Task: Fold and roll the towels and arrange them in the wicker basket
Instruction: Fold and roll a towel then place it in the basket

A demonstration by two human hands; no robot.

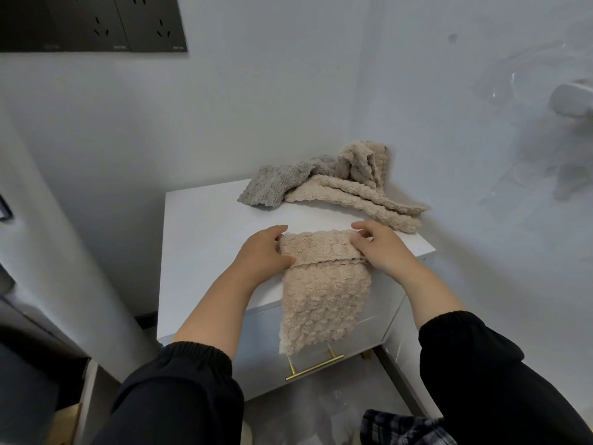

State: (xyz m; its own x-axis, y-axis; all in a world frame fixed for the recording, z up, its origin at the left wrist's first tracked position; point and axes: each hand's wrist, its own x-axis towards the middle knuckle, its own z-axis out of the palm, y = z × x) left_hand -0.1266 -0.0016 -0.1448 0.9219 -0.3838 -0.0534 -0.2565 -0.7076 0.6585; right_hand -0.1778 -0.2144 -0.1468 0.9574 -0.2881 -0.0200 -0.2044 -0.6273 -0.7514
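A beige fluffy towel (pixel 324 293) lies on the front of a white cabinet top (pixel 205 226), its near end hanging over the drawer front. Its far end is turned into a thick roll. My left hand (pixel 266 252) grips the roll's left end, fingers curled around it. My right hand (pixel 382 248) grips the roll's right end, fingers curled over the top. At the back right corner lies a loose heap: a grey towel (pixel 272 184) and more beige towels (pixel 359 187). No wicker basket is in view.
The cabinet stands in a corner of white walls, with a brass drawer handle (pixel 316 366) below the hanging towel. A dark socket panel (pixel 93 22) sits at the upper left. A white fixture (pixel 571 99) juts from the right wall.
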